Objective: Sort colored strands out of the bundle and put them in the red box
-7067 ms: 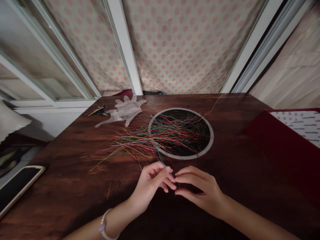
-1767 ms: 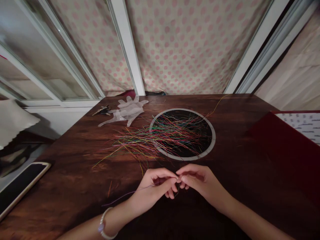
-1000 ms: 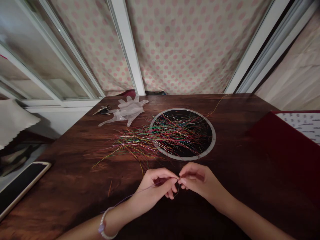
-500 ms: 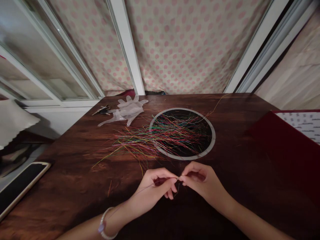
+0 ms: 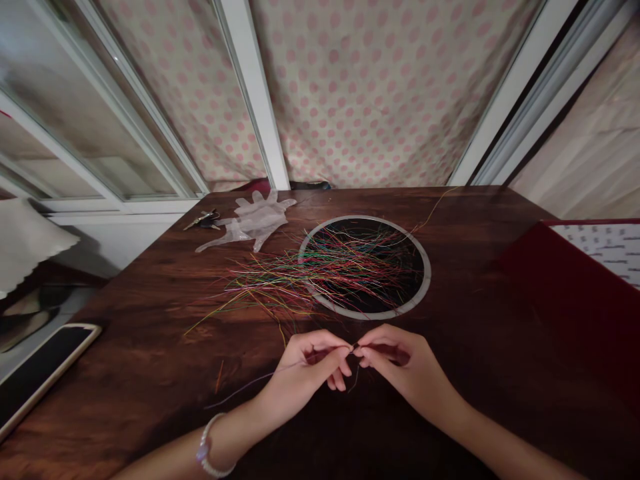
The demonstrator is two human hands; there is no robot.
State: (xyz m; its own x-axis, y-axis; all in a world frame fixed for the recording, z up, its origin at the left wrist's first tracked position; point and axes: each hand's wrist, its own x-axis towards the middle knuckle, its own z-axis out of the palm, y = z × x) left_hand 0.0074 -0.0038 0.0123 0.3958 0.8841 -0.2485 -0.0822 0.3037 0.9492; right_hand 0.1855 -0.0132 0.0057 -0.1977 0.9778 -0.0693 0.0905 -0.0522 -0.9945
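My left hand (image 5: pixel 311 365) and my right hand (image 5: pixel 403 355) meet fingertip to fingertip in front of the round mat. Both are closed in a pinch on a thin purple wire (image 5: pixel 240 388). Its long end trails left over my left wrist, and a short dark end hangs below the fingertips. What lies right between the fingertips is too small to make out. Beyond my hands, a loose heap of thin coloured wires (image 5: pixel 340 270), red, green, yellow and white, lies across the black round mat with a grey rim (image 5: pixel 427 283) and spills left onto the table.
Keys (image 5: pixel 203 220) and a clear plastic glove (image 5: pixel 260 217) lie at the far left of the wooden table (image 5: pixel 150 320). A phone (image 5: pixel 45 373) rests by the left edge. A dark red box or folder (image 5: pixel 555 287) stands at the right. One orange scrap (image 5: pixel 219 377) is near my left hand.
My fingertips have shifted slightly up and left, still pinched together. The purple wire's trailing end has swung away from my left forearm and now shows against the table.
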